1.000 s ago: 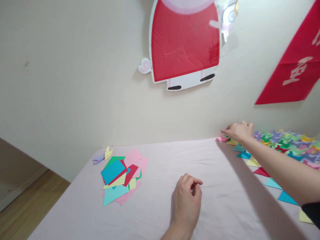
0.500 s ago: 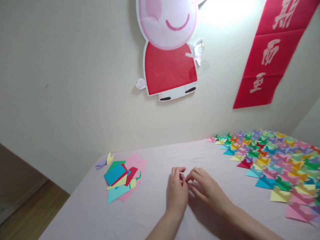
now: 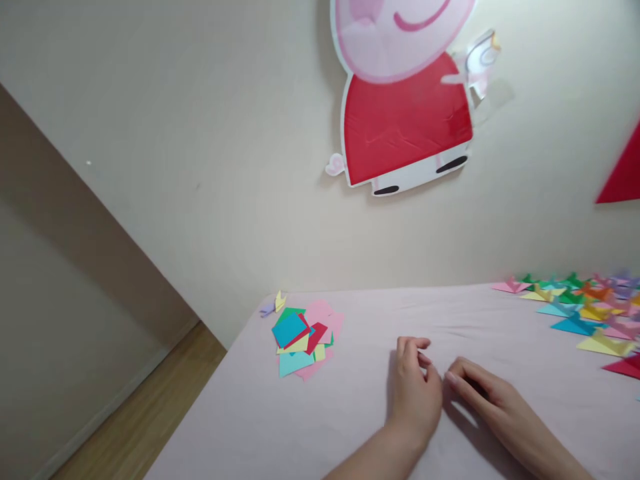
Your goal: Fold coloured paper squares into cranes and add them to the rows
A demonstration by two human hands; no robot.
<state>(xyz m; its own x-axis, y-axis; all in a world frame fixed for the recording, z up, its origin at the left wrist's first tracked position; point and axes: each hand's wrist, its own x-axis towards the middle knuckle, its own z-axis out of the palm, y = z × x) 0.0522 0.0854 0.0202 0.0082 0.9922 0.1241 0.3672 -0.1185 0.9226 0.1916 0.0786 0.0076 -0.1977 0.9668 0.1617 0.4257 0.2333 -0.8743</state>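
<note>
On the table (image 3: 280,427), left hand (image 3: 413,393) curled, grip unclear, right hand (image 3: 487,400) flat, one paper pile (image 3: 303,337).

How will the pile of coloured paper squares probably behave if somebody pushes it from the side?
The pile of coloured paper squares looks loosely fanned, so the sheets would probably slide apart rather than move together. Such thin sheets seem light and floppy.

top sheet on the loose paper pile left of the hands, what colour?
The top sheet is blue; head view shows it best.
</note>
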